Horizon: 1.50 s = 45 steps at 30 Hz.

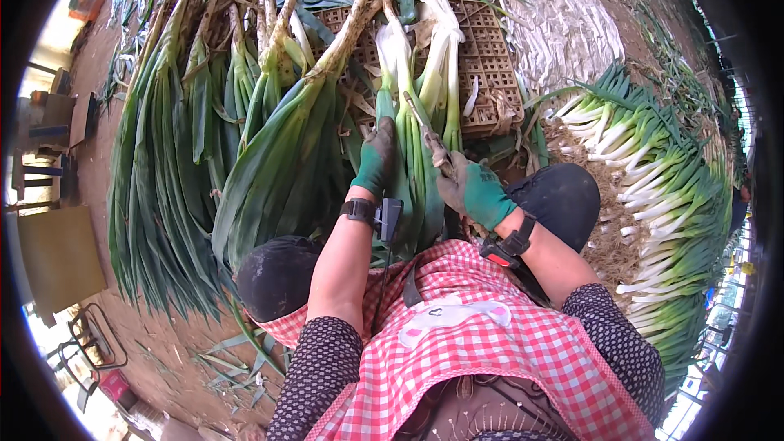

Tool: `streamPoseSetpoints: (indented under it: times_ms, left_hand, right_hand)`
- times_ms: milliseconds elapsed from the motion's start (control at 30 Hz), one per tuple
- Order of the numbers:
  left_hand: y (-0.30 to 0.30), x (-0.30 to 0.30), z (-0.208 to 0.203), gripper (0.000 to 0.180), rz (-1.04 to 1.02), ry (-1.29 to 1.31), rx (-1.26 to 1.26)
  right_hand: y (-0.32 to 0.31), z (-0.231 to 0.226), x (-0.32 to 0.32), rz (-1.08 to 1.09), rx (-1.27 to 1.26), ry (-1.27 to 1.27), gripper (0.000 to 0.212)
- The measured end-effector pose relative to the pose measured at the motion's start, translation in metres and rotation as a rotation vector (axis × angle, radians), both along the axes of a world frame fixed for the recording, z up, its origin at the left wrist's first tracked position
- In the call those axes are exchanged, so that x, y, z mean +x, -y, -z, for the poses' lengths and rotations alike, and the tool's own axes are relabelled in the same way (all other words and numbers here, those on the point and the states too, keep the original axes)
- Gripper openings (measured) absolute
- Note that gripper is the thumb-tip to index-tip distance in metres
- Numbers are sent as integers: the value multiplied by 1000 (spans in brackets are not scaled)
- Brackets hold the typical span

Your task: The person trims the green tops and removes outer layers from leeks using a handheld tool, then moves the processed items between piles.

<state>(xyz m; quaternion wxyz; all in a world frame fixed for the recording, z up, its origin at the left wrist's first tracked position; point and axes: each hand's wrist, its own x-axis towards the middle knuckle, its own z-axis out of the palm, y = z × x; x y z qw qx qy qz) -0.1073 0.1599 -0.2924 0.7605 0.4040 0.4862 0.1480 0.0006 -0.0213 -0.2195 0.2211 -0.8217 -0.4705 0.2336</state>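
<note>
My left hand [375, 158], in a green and grey work glove, is closed round the green part of a leek [398, 61]. That leek's white stem points away from me, its roots at the far end. In my right hand [480, 190], gloved alike, is the handle of a slim knife [424, 125]. Its blade slants up and left against the leek's leaves. Just right of it lie pale, peeled leeks [445, 41] on a brown plastic crate [492, 65]. The fingertips of both hands are partly hidden.
A heap of soil-stained leeks [167, 139] spreads to my left, roots away from me. On the right, a long curved row of cleaned leeks [653, 188] lies beside trimmed roots and debris [612, 237]. A white woven sheet [563, 24] covers the ground beyond the crate.
</note>
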Motion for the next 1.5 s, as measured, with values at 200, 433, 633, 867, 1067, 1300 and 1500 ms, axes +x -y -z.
streamPoseSetpoints:
  times_ms: [200,433,633,867,1067,1300,1500]
  left_hand:
    - [10,1,3,60,-81,57,-80]
    - [17,5,8,57,-45,50,-135]
    - [19,4,11,53,-73,125,-129]
    - [8,-6,4,67,25,34,-204]
    - [7,-6,5,63,237,150,167]
    - [-72,-38,-53,63,181,-1017,1457]
    - [-106,-88,-71,44,400,-1141,1092]
  right_hand:
    - [-25,6,12,-13,113,8,31]
    - [-131,30,87,48,-191,136,46]
    - [-206,18,116,7,-224,164,47]
    - [-186,30,115,36,-266,89,48]
    - [-104,38,103,-123,-232,92,57]
    - [-60,17,54,73,-79,204,54]
    - [-45,42,25,20,-275,9,48]
